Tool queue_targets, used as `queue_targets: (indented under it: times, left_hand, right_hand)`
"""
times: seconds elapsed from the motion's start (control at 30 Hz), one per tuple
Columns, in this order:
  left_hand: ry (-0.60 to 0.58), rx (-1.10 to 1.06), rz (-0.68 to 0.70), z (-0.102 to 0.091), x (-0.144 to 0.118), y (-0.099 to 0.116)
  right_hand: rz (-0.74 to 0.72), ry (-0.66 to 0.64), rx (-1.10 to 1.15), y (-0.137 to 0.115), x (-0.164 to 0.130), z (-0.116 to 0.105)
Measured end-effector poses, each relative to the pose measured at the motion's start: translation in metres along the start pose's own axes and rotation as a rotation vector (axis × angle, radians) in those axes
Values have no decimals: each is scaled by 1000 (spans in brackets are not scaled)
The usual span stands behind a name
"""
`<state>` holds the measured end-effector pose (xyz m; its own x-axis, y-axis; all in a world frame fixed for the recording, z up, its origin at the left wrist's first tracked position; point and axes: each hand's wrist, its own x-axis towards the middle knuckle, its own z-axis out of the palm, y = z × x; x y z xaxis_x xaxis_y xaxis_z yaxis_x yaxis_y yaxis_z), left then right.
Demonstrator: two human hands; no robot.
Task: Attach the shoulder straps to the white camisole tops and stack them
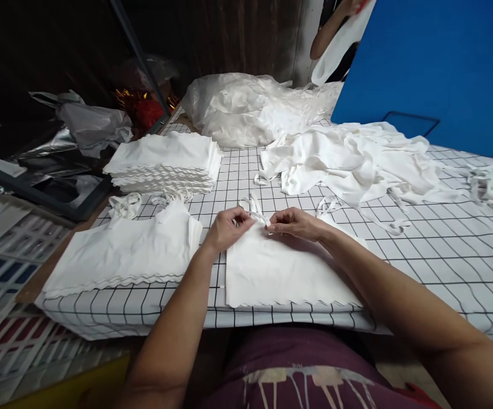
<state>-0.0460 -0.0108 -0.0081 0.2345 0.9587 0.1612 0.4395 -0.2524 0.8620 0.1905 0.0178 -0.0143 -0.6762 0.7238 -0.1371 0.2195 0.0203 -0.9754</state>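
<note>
A white strappy top (280,272), like a camisole, lies flat at the table's front edge with its wavy hem toward me. At its upper left corner, my left hand (230,228) is closed in a pinch on the thin white strap (257,215). My right hand (296,223) pinches the same strap area from the other side, fingertips close to the left ones. The top's other strap (328,205) lies looped beyond my right wrist. My right forearm covers the right part of the top.
On the left lie a stack of similar white tops (122,250) and a taller folded white pile (165,162). Loose white garments (349,159) are heaped right of centre, before a blue panel (434,74). A clear plastic bag (246,108) stands behind. Another person's arm (329,34) shows at the back.
</note>
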Motion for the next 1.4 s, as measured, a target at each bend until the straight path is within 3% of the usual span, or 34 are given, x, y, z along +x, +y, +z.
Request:
queue_targets:
  times: [0.1, 0.17, 0.3, 0.6, 0.87, 1.17, 1.4]
  left_hand:
    - [-331, 27, 76, 2, -10, 10]
    - [-392, 72, 73, 5, -14, 13]
    - [-374, 104, 31, 10, -14, 13]
    - [-378, 94, -89, 13, -13, 10]
    - [-397, 114, 19, 12, -12, 14]
    - [-396, 43, -3, 16, -11, 11]
    - [-382, 44, -9, 17, -11, 14]
  right_hand:
    - [-27, -52, -69, -2, -2, -2]
    - [-25, -94, -145, -5, -4, -2]
    - [-13, -123, -311, -11, -7, -1]
    - [-72, -104, -401, -9, -8, 0]
    - [-96, -98, -421, -11, -9, -1]
    - [-105, -141, -375, -12, -10, 0]
    - [-149, -65, -319, -17, -11, 11]
